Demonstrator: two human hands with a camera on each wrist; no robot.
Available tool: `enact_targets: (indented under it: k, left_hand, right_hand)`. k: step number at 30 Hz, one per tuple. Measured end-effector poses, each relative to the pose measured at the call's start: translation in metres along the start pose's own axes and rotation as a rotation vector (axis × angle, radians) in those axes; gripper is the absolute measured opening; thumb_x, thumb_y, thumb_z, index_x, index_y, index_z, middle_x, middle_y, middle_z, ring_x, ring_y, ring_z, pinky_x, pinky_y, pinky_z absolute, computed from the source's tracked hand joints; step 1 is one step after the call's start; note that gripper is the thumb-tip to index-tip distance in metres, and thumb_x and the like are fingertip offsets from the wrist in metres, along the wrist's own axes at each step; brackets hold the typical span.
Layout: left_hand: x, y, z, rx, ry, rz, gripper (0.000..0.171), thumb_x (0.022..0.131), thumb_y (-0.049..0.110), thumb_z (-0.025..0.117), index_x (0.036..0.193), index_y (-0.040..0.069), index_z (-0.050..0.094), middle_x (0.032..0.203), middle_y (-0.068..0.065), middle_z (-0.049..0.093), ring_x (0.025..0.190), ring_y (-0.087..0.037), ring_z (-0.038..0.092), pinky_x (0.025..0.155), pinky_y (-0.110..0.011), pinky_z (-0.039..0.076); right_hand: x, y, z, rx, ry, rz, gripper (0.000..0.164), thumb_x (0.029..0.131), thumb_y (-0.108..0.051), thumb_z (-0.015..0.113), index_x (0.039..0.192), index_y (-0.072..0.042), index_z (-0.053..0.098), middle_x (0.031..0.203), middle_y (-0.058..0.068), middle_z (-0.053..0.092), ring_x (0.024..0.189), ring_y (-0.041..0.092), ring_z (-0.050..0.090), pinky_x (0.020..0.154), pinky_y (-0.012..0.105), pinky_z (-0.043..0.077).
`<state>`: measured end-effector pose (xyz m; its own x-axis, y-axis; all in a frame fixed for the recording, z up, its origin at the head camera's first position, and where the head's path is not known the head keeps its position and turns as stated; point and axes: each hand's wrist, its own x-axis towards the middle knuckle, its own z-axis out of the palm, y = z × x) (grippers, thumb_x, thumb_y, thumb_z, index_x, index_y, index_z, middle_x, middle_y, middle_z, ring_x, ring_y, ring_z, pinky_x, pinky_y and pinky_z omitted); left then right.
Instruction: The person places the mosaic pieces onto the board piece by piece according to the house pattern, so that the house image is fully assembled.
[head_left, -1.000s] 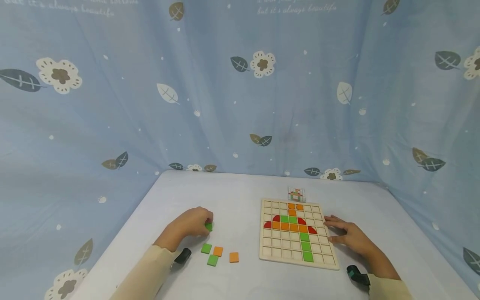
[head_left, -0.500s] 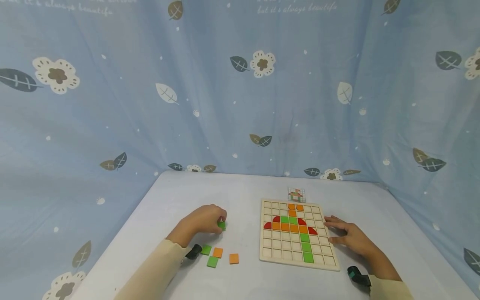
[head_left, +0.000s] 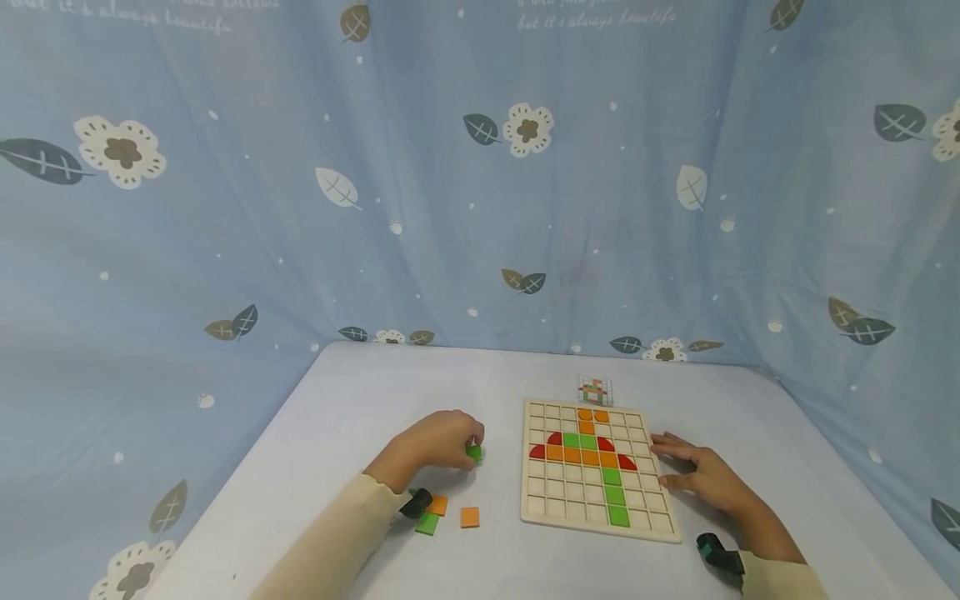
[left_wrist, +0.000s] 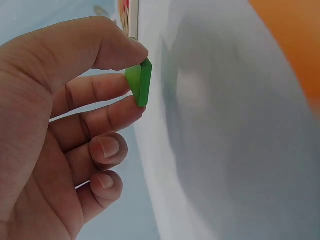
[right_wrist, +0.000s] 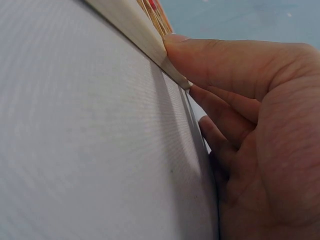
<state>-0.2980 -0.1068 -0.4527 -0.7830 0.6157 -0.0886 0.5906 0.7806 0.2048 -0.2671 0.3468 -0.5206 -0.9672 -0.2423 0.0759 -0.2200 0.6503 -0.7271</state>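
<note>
My left hand [head_left: 444,440] pinches a green square tile [left_wrist: 139,82] between thumb and fingertips; in the left wrist view the tile stands on edge above the white tabletop, its shadow beside it. To the right lies a wooden grid board [head_left: 553,500] with orange, green and red pieces set in its cells. A column of green squares [head_left: 616,495] runs down to its front edge. My right hand [head_left: 701,475] rests at the board's right edge, fingers fairly straight. In the right wrist view its thumb [right_wrist: 200,55] touches the board's side.
Loose tiles lie near my left sleeve: an orange tile [head_left: 469,517], a green tile [head_left: 427,523] and another orange one partly covered by the black wrist camera [head_left: 417,502]. A small pattern card [head_left: 595,390] lies behind the board. A blue printed curtain [head_left: 420,208] hangs behind the table.
My left hand has moved right toward the board, carrying the green tile. Its sleeve and wrist camera now cover some of the loose tiles. The right hand stays at the board's edge.
</note>
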Motion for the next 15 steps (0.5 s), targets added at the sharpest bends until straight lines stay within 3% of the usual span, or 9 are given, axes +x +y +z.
enact_targets:
  k: [15]
  left_hand:
    - [0.028,0.034,0.005,0.060,0.001,0.128,0.015,0.078,0.021,0.077,0.091,0.022,0.069,0.073,0.015,0.055,0.068,-0.007,0.050,0.065,-0.024,0.044]
  right_hand:
    - [0.000,0.000,-0.001,0.005,-0.007,0.007,0.061,0.072,-0.024,0.082,0.126,0.000,0.064,0.146,0.021,0.042,0.138,0.048,0.022,0.103,0.069,0.017]
